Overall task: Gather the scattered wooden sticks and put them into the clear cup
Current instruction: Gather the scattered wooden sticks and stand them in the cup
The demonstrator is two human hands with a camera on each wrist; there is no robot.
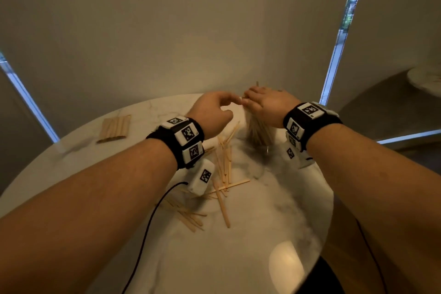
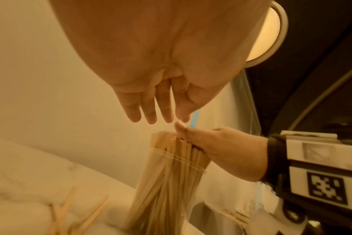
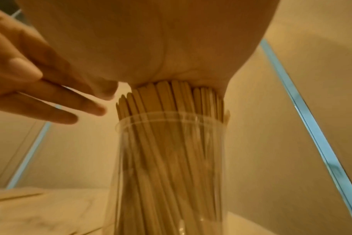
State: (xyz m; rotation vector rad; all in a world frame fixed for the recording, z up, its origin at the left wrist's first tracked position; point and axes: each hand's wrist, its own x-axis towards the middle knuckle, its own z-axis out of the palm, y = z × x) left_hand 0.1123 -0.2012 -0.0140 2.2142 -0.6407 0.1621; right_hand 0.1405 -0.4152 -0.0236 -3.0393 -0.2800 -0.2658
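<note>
A clear cup (image 1: 260, 135) packed with upright wooden sticks stands at the back of the round marble table (image 1: 274, 210). My right hand (image 1: 265, 102) lies over the cup's mouth, and in the right wrist view its palm (image 3: 151, 55) presses on the stick tops (image 3: 171, 95). One stick tip (image 1: 257, 83) pokes up beyond its fingers. My left hand (image 1: 214, 108) hovers just left of the cup with its fingers (image 2: 149, 109) straight and holding nothing, almost touching the right thumb (image 2: 180, 128). Scattered sticks (image 1: 223, 167) lie in front of the cup, with more (image 1: 191, 217) nearer me.
A neat row of sticks (image 1: 115, 127) lies flat at the table's back left. A wall stands close behind the table. A black cable (image 1: 148, 222) runs from my left wrist across the table's front. A second table (image 1: 427, 79) shows at far right.
</note>
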